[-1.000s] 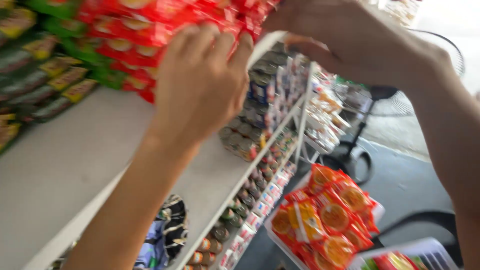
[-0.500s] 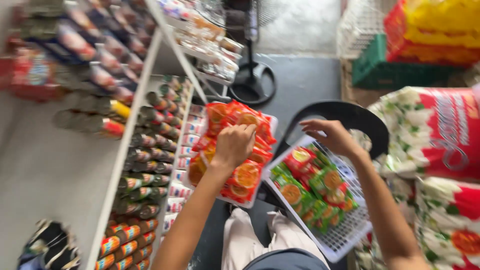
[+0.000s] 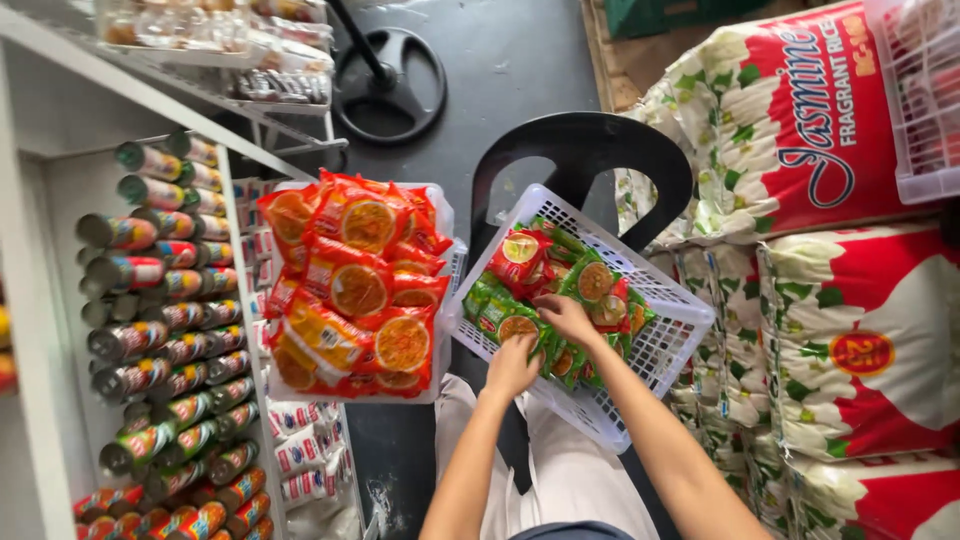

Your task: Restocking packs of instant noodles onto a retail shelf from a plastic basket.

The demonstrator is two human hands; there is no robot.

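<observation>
- The left hand (image 3: 513,366) reaches into the white basket (image 3: 672,340) and its fingers curl round a green packet (image 3: 500,318) at the near-left side of the heap; the grip looks closed on that packet, though the fingertips are hidden under it.
- The right hand (image 3: 566,316) lies just beside the left, further into the basket, fingers bent down onto the green and red packets (image 3: 590,285). I cannot tell whether it grips one or only presses on them.
- The two hands almost touch, both over the middle of the basket.
- The white basket is a slotted plastic one, tilted, and rests on the seat of a black chair (image 3: 590,160); the person's lap in pale trousers (image 3: 575,470) is just below it.
- The packets in it are small, flat pouches, mostly green with a round orange or red picture, piled loosely.
- Just to the left, touching the basket's corner, a second white bin (image 3: 440,215) holds a tall stack of red and orange packets (image 3: 355,290).
- Left of that, a white shelf unit (image 3: 35,330) shows rows of cans (image 3: 160,300) lying end-on, with small sachets (image 3: 300,450) hanging along the shelf edge.
- To the right, big sacks of rice (image 3: 800,130) in white, red and green are stacked against each other.
- The floor (image 3: 500,70) is dark, and a round black stand base (image 3: 390,70) sits on it above the chair.
</observation>
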